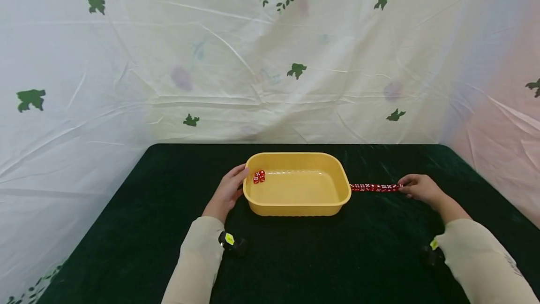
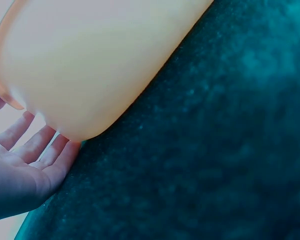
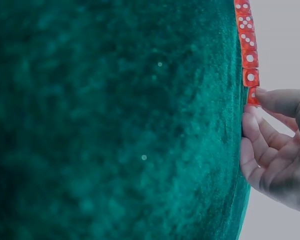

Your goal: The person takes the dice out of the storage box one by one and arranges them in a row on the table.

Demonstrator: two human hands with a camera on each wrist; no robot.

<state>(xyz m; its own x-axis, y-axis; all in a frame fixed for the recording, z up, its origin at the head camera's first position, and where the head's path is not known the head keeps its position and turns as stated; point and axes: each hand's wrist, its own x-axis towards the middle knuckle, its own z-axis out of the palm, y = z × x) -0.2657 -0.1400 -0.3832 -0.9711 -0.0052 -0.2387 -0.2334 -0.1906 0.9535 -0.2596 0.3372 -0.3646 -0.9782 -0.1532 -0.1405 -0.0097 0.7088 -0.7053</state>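
A yellow plastic basin (image 1: 295,210) stands on the dark green cloth, with a few red dice (image 1: 259,177) inside at its left end. My left hand (image 1: 229,186) grips the basin's left side, thumb at the rim. From the left wrist, its fingers (image 2: 54,150) bend against the basin's outer wall (image 2: 90,75). A straight row of red dice with white dots (image 1: 375,187) runs rightward from the basin's right side. At the row's right end, my right hand (image 1: 422,187) pinches the last die (image 3: 253,96) between thumb and index finger; the other fingers curl beneath.
The dark green cloth (image 1: 320,257) covers the table under everything. Behind it hangs a pale curtain (image 1: 236,60) with green leaf prints. A small black device with a yellow label (image 1: 229,238) sits at my left wrist; another one (image 1: 432,253) is at the right.
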